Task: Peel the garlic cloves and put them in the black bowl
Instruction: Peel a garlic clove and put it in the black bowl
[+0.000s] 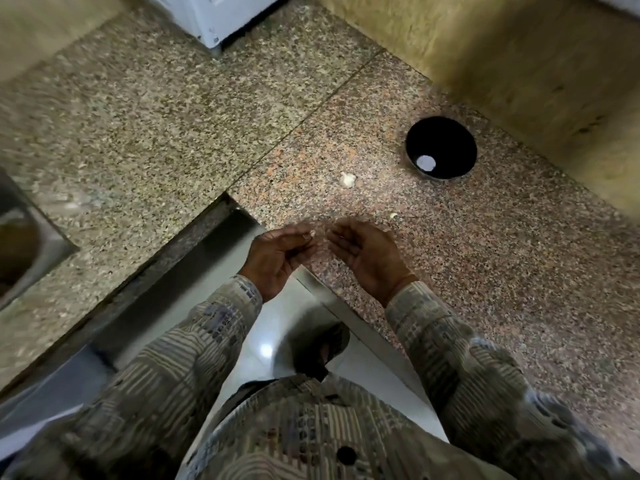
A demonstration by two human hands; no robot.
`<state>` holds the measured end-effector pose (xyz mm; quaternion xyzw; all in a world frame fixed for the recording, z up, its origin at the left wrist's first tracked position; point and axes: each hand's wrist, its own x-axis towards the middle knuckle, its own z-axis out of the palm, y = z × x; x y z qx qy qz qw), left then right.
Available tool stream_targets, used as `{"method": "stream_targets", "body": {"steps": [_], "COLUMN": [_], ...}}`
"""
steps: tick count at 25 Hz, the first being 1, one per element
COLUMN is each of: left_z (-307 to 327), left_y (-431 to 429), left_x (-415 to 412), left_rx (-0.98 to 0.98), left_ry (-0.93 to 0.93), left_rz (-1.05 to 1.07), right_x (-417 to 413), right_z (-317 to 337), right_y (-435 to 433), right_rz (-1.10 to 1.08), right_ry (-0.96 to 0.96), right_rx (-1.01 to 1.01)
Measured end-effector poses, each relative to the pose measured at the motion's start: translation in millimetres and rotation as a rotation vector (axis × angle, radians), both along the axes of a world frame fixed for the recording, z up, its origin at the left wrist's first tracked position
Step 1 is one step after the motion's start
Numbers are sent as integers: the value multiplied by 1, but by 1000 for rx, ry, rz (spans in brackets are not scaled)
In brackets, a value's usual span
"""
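The black bowl [441,147] stands on the granite counter at the right rear, with a bright white spot inside it near the bottom. A pale garlic piece [347,179] lies on the counter left of the bowl, and a smaller pale bit [393,215] lies nearer me. My left hand [277,258] hovers over the counter's inner corner and pinches a small whitish garlic clove [310,233] at its fingertips. My right hand [367,252] is just to the right of it, palm up with fingers loosely curled, holding nothing visible. The image is motion-blurred.
The speckled granite counter [485,271] forms an L around me. A steel sink [24,244] sits at the far left. A white appliance [214,15] stands at the back. A tiled wall [519,64] rises behind the bowl. White floor lies below.
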<state>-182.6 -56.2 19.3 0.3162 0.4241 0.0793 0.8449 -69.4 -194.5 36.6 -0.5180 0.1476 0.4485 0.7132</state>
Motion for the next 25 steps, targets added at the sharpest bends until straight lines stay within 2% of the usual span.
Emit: {"method": "stream_targets", "body": {"steps": [6, 11, 19, 25], "left_z": [14, 25, 37, 26], "left_y": [35, 52, 54, 53], "left_x": [-105, -224, -440, -563], "left_rx": [27, 57, 92, 56], "left_ry": [1, -23, -4, 27], "left_rz": [155, 329, 628, 968], "right_x": [-73, -182, -376, -488], "right_z": [13, 18, 22, 14], "right_y": [58, 97, 155, 209], "right_rz": [260, 419, 738, 1113], "right_ry": [-21, -97, -72, -82], "right_rx": [-31, -9, 39, -5]}}
